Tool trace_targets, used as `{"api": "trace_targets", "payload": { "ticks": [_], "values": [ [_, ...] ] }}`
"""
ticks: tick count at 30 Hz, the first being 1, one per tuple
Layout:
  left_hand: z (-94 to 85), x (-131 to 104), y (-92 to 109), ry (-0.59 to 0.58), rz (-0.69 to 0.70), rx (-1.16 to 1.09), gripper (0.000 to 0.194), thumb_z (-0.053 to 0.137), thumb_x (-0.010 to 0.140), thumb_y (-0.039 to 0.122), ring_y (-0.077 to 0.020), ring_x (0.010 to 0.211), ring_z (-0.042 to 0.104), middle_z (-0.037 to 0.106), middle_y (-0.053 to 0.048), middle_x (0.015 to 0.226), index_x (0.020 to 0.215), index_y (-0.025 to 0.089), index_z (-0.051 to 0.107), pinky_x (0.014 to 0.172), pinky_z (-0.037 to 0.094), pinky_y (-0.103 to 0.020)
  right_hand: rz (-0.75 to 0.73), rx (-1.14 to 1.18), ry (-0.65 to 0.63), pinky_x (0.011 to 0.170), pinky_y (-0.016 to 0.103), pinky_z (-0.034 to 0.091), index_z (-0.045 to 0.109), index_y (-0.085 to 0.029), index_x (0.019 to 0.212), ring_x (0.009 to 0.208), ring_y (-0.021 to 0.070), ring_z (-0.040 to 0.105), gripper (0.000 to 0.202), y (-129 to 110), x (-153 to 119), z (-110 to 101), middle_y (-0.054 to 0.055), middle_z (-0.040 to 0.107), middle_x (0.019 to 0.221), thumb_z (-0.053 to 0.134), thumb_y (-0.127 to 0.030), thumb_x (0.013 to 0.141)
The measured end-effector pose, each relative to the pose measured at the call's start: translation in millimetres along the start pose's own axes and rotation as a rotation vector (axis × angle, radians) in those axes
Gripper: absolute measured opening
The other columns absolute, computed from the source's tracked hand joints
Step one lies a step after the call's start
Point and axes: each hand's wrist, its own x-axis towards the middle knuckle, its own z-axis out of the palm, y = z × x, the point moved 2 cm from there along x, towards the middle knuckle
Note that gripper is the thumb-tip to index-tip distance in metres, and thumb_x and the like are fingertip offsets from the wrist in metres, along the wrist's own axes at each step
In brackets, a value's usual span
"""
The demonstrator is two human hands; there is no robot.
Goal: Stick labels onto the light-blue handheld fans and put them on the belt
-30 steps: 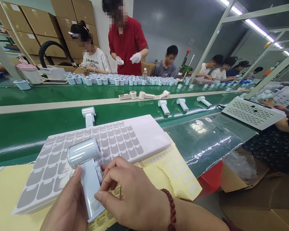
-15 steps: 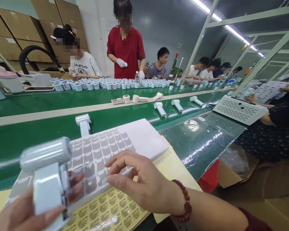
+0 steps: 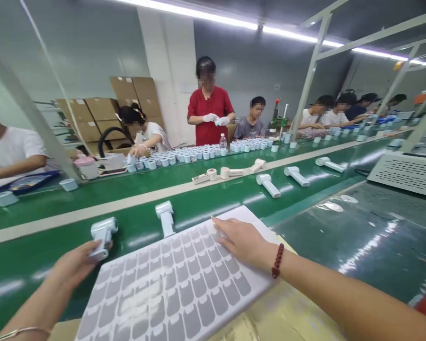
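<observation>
My left hand [image 3: 73, 263] is closed around the handle of a light-blue handheld fan [image 3: 104, 232], shaped like a small hairdryer, over the green conveyor belt. My right hand [image 3: 243, 239], a dark red bead bracelet at its wrist, rests with fingers stretched out on a stack of sticker sheets [image 3: 184, 279]. Its thumb and forefinger are apart near the far edge. Rows of grey stickers cover most of the top sheet, and its right end is blank white. Just beyond the stack another light-blue fan [image 3: 165, 219] lies on the belt.
Several fans [image 3: 268, 185] lie farther right along the green belt [image 3: 135, 239]. White-cream fans [image 3: 224, 174] sit on the pale centre strip. Across it stand many light-blue cups [image 3: 199, 154], with co-workers behind. A vented white box [image 3: 408, 173] is at right; yellow sheets [image 3: 287, 308] lie under the stack.
My left hand has carried the fan away from me, out over the belt. My right hand has moved to the far part of the sheet, its fingers straighter. The view has shifted left.
</observation>
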Motion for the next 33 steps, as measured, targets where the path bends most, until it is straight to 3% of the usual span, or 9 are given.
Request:
{"api": "trace_targets", "payload": {
  "ticks": [4, 8, 12, 14, 16, 19, 24, 29, 33],
  "values": [
    [12.0, 1.1, -11.9, -0.007, -0.161, 0.007, 0.032, 0.064, 0.092, 0.036, -0.0262, 0.100, 0.067, 0.066, -0.009, 0.118, 0.117, 0.016, 0.063, 0.084, 0.058, -0.046, -0.049, -0.014, 0.071, 0.092, 0.039, 0.054, 0.058, -0.017, 0.136, 0.112, 0.0274, 0.066, 0.040, 6.0, 2.5, 10.1, 0.011, 0.073, 0.119, 0.055, -0.019, 0.096],
    [3.2, -13.4, -15.3, 0.002, -0.139, 0.045, 0.036, 0.065, 0.091, 0.034, -0.0323, 0.122, 0.057, 0.060, -0.013, 0.134, 0.123, 0.017, 0.061, 0.101, 0.047, -0.058, -0.083, -0.003, 0.123, 0.087, 0.040, 0.057, 0.062, -0.018, 0.128, 0.102, 0.0257, 0.070, 0.033, 15.9, -1.2, 18.7, 0.010, 0.074, 0.111, 0.051, -0.020, 0.097],
    [-13.4, -64.3, -12.8, -0.166, 0.003, 0.032, 0.025, 0.062, 0.089, 0.029, -0.0278, 0.117, 0.063, 0.070, -0.009, 0.119, 0.111, 0.018, 0.066, 0.104, 0.046, -0.051, -0.119, 0.032, 0.172, 0.081, 0.043, 0.059, 0.062, -0.017, 0.123, 0.096, 0.0257, 0.071, 0.032, 24.1, -1.3, 23.4, 0.011, 0.073, 0.107, 0.043, -0.025, 0.098],
    [-17.5, -97.7, -11.6, -0.244, 0.107, 0.049, 0.024, 0.059, 0.086, 0.036, -0.0274, 0.127, 0.057, 0.067, -0.005, 0.130, 0.105, 0.026, 0.069, 0.110, 0.042, -0.046, -0.147, 0.042, 0.183, 0.074, 0.042, 0.061, 0.063, -0.018, 0.118, 0.089, 0.0254, 0.072, 0.032, 27.5, -0.1, 25.2, 0.010, 0.073, 0.101, 0.039, -0.028, 0.098],
    [-16.9, -127.1, -11.5, -0.296, 0.177, 0.097, 0.028, 0.055, 0.084, 0.044, -0.0297, 0.131, 0.054, 0.063, -0.006, 0.137, 0.103, 0.029, 0.071, 0.109, 0.044, -0.049, -0.182, 0.019, 0.230, 0.071, 0.040, 0.062, 0.063, -0.020, 0.116, 0.088, 0.0254, 0.072, 0.034, 31.8, 0.6, 27.4, 0.009, 0.073, 0.100, 0.037, -0.032, 0.099],
    [-9.8, -153.9, -11.9, -0.335, 0.270, 0.177, 0.028, 0.053, 0.084, 0.042, -0.0318, 0.130, 0.054, 0.065, -0.010, 0.132, 0.100, 0.028, 0.070, 0.113, 0.037, -0.057, -0.200, -0.061, 0.367, 0.071, 0.040, 0.064, 0.060, -0.024, 0.127, 0.100, 0.0276, 0.073, 0.041, 41.5, 0.2, 32.2, 0.008, 0.074, 0.112, 0.040, -0.044, 0.099],
    [-2.0, -161.7, -13.9, -0.349, 0.368, 0.272, 0.030, 0.048, 0.087, 0.034, -0.0316, 0.135, 0.049, 0.063, -0.014, 0.135, 0.109, 0.023, 0.067, 0.119, 0.024, -0.062, -0.104, 0.011, 0.338, 0.064, 0.036, 0.063, 0.062, -0.029, 0.127, 0.090, 0.0263, 0.076, 0.044, 56.7, 1.2, 38.9, 0.001, 0.077, 0.104, 0.047, -0.053, 0.093],
    [-2.6, -163.1, -15.5, -0.355, 0.406, 0.322, 0.027, 0.048, 0.089, 0.029, -0.0313, 0.137, 0.047, 0.062, -0.014, 0.137, 0.110, 0.023, 0.065, 0.119, 0.024, -0.064, 0.044, 0.096, 0.235, 0.065, 0.040, 0.062, 0.059, -0.029, 0.133, 0.087, 0.0300, 0.076, 0.059, 61.5, 4.7, 33.6, 0.003, 0.076, 0.112, 0.052, -0.061, 0.084],
    [-1.9, -163.0, -14.7, -0.343, 0.429, 0.330, 0.024, 0.048, 0.090, 0.026, -0.0310, 0.134, 0.050, 0.064, -0.014, 0.134, 0.108, 0.023, 0.064, 0.119, 0.027, -0.063, 0.047, 0.055, 0.220, 0.069, 0.044, 0.060, 0.054, -0.030, 0.141, 0.094, 0.0345, 0.074, 0.063, 67.5, 6.4, 33.1, 0.006, 0.074, 0.118, 0.053, -0.062, 0.087]
  ]
}}
